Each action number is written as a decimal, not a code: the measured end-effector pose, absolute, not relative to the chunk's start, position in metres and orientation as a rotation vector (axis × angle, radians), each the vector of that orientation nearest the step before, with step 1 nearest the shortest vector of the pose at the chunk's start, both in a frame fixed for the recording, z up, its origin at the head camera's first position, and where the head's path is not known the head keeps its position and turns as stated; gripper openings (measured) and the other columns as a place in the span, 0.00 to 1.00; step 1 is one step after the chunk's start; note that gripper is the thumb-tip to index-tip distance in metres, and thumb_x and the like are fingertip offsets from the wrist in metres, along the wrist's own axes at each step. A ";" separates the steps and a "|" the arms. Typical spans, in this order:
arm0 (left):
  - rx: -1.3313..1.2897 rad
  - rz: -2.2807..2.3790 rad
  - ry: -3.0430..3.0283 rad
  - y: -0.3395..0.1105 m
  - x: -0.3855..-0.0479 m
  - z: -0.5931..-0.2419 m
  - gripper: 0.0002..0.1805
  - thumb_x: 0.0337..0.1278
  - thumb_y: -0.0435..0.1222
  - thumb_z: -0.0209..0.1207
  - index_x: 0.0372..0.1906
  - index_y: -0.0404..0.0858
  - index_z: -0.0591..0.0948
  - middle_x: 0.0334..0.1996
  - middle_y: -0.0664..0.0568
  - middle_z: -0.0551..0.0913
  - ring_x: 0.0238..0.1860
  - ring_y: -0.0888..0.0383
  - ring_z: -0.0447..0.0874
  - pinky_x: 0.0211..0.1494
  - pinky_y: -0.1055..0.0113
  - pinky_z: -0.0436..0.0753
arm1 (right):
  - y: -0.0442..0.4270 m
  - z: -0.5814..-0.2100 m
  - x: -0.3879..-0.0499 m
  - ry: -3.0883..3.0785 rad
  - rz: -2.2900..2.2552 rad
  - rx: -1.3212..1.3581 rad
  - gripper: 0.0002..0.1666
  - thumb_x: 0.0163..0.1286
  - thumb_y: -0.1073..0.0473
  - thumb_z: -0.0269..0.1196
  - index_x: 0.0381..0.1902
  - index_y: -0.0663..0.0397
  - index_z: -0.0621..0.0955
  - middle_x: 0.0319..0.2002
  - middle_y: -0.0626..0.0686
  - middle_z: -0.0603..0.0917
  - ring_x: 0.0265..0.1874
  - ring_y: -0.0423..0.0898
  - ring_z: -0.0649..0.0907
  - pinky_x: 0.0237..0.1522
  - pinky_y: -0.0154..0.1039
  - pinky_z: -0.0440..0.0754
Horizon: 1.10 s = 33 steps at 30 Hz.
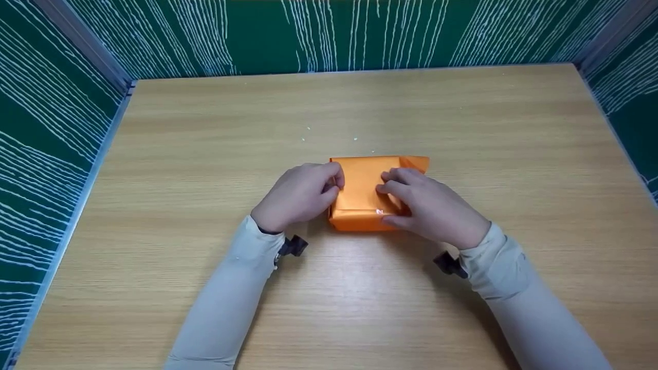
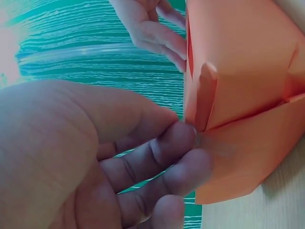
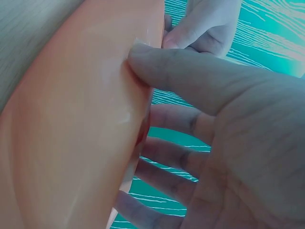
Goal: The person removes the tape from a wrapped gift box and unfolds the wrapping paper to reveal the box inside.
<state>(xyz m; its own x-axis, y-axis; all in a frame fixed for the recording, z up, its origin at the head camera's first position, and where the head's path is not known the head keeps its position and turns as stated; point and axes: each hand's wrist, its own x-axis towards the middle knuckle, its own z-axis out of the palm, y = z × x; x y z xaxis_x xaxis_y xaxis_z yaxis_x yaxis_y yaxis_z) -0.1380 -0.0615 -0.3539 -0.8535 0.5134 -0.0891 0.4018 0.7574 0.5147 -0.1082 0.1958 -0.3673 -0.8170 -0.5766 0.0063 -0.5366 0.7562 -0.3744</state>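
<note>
An orange paper-wrapped package (image 1: pixel 360 185) lies on the table, with a loose flap of paper (image 1: pixel 415 163) at its far right corner. At its left end is the left hand (image 1: pixel 308 192); in the left wrist view its thumb and index fingertip (image 2: pixel 178 138) pinch what looks like a small strip of clear tape (image 2: pixel 221 147) at a paper edge. The right hand (image 1: pixel 429 205) grips the package's right part. Its thumb (image 3: pixel 143 59) presses the near side while the fingers rest on top. A small shiny spot (image 1: pixel 379 211) shows near the front fold.
The wooden table (image 1: pixel 205 128) carries a few tiny white scraps (image 1: pixel 355 139) beyond the package. Green panels with white streaks (image 1: pixel 262 36) stand along the back and both sides. A dark wrist camera (image 1: pixel 294 245) juts inward from the left cuff, another (image 1: pixel 450 264) from the right.
</note>
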 end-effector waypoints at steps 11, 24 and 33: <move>0.788 0.682 2.732 -0.070 -0.141 -0.351 0.08 0.75 0.37 0.55 0.51 0.43 0.82 0.42 0.55 0.84 0.40 0.56 0.79 0.49 0.63 0.79 | 0.198 -0.368 -0.108 2.865 -0.560 -0.984 0.29 0.64 0.52 0.76 0.59 0.59 0.82 0.63 0.62 0.78 0.61 0.60 0.78 0.61 0.57 0.80; 0.736 0.675 2.723 -0.078 -0.141 -0.351 0.04 0.74 0.38 0.58 0.43 0.44 0.82 0.34 0.56 0.81 0.37 0.55 0.78 0.44 0.63 0.77 | 0.195 -0.369 -0.108 2.848 -0.499 -0.896 0.32 0.64 0.50 0.76 0.62 0.56 0.82 0.66 0.60 0.77 0.65 0.60 0.77 0.65 0.60 0.76; 0.727 0.614 2.733 -0.084 -0.142 -0.349 0.05 0.74 0.35 0.55 0.42 0.43 0.81 0.33 0.54 0.81 0.36 0.53 0.78 0.43 0.62 0.75 | 0.195 -0.369 -0.107 2.845 -0.502 -0.879 0.33 0.63 0.50 0.76 0.63 0.56 0.81 0.66 0.61 0.76 0.65 0.61 0.77 0.66 0.61 0.75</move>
<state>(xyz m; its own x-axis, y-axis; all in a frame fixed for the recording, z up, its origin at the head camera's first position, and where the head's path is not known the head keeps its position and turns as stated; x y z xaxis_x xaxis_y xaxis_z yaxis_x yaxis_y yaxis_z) -0.1416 -0.0836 -0.3493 -0.8453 0.5191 -0.1264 0.4151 0.7870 0.4564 -0.1069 0.1954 -0.3687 -0.8237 -0.5667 -0.0185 -0.5261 0.7761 -0.3476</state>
